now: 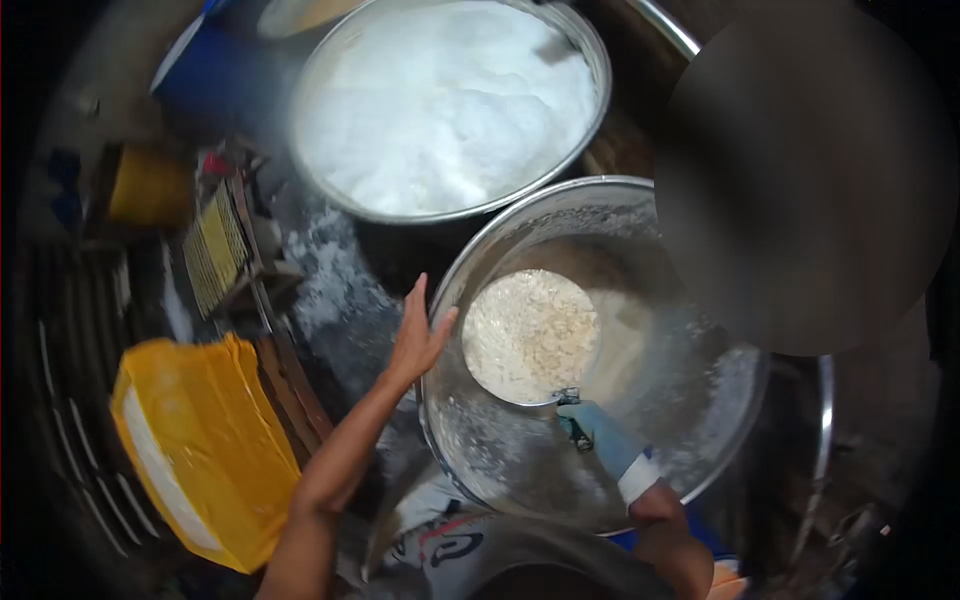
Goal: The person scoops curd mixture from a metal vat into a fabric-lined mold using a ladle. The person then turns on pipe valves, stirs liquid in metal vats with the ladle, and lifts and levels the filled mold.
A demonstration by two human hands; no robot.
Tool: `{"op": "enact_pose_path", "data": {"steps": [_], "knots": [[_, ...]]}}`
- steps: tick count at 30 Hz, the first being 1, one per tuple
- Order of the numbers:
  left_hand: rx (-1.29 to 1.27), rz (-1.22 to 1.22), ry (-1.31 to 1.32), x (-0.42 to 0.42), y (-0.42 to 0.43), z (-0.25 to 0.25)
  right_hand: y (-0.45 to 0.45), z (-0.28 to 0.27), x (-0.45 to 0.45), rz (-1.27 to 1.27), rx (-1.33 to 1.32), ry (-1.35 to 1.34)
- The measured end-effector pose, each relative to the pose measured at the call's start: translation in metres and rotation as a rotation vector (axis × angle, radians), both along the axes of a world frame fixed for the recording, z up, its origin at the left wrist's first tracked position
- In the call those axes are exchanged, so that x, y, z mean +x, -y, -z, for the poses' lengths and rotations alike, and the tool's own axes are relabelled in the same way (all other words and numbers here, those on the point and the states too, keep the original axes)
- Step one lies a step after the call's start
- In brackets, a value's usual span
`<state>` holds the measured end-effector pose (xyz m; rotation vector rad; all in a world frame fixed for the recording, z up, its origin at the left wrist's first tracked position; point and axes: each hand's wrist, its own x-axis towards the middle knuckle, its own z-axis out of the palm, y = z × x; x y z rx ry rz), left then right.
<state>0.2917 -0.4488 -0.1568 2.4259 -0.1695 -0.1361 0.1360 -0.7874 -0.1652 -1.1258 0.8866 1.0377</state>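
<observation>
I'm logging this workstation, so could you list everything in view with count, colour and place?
large round metal basin: 1, silver, top centre
soft-looking white heap: 1, white, in that basin
deep round metal tub: 1, silver-grey, centre
round pan with black handle: 1, inside the tub
flaky cream contents: 1 heap, cream, in the pan
wrapped yellow bundle: 1, yellow and white, lower left
slatted panel: 1, yellow, left
blue container: 1, blue, upper left
far edges and right: too dark or blurred
left hand: 1, bare, at tub's left rim
right hand: 1, blue-green glove, gripping handle
</observation>
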Motion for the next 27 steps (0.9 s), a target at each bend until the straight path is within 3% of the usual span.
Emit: {"op": "enact_pose_path", "data": {"steps": [2,4,6,8,11,15,18,20,25,27], "knots": [[-0.253,-0.157,-0.132,-0.045,-0.026,-0.001,-0.005,-0.042,-0.011,0.024,-0.04,-0.021],[-0.384,-0.29,-0.253,-0.122,-0.06,0.016,0.003,-0.036,-0.04,0.037,-0.104,-0.054],[-0.633,-0.545,-0.435,-0.208,-0.104,0.043,0.004,-0.036,-0.056,0.051,-0.172,-0.063],[-0.855,-0.912,-0.781,-0.28,-0.147,0.016,-0.001,-0.071,-0.057,-0.039,-0.173,-0.007],[-0.878,-1.321,-0.701,-0.385,-0.185,0.014,-0.025,-0.154,-0.057,-0.308,-0.192,0.046],[-1.034,-1.722,-0.426,-0.478,-0.216,0.006,-0.087,-0.201,-0.051,-0.381,-0.193,-0.004],[-0.862,-1.744,0.022,-0.485,-0.22,0.01,-0.139,-0.229,-0.04,-0.424,-0.202,-0.032],[-1.059,-1.472,0.138,-0.483,-0.231,-0.009,-0.174,-0.252,-0.039,-0.436,-0.208,-0.045],[-0.972,-1.52,0.065,-0.495,-0.22,-0.068,-0.278,-0.292,-0.04,-0.48,-0.124,-0.09],[-0.961,-1.302,0.089,-0.505,-0.221,-0.067,-0.33,-0.306,-0.045,-0.476,-0.042,-0.134]]}}
